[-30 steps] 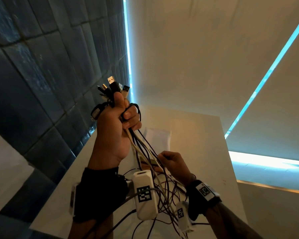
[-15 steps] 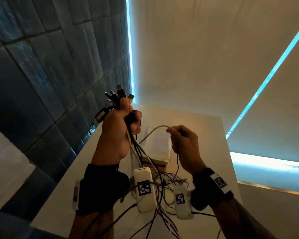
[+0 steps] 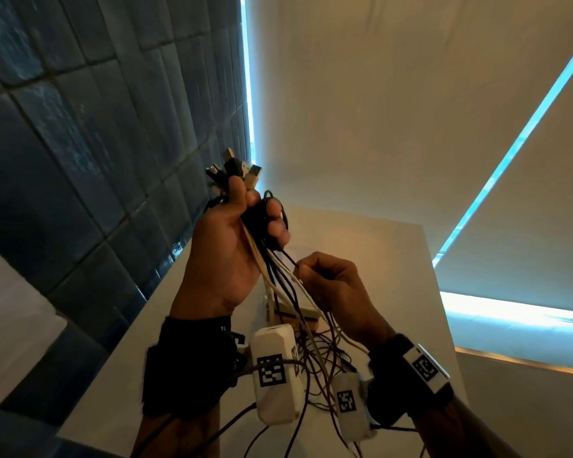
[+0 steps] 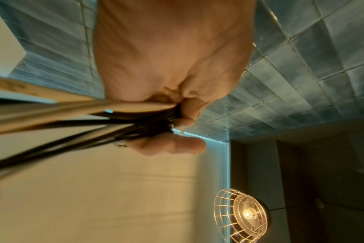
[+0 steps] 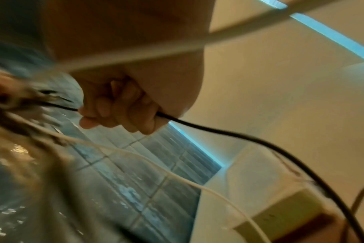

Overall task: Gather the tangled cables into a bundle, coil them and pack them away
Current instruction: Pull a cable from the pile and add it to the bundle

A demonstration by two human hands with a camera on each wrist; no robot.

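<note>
My left hand (image 3: 245,223) is raised above the table and grips a bundle of black and white cables (image 3: 278,279) in its fist. Several USB plug ends (image 3: 235,166) stick out above the thumb. The left wrist view shows the fingers (image 4: 172,144) curled round the cable bundle (image 4: 114,118). Just below and to the right, my right hand (image 3: 315,272) grips a single thin black cable (image 5: 229,133) that runs from the left fist through its curled fingers (image 5: 123,111). The loose ends hang down in a tangle (image 3: 318,361) over the table.
A white table (image 3: 377,259) stands against a blue tiled wall (image 3: 80,160). A small box with a pale lid (image 5: 280,217) lies on the table under the cables. Window blinds (image 3: 411,110) close off the far side. A wire-caged lamp (image 4: 243,213) hangs overhead.
My right hand has moved up and left, close under the left fist, still holding the thin black cable. The left hand keeps the bundle raised.
</note>
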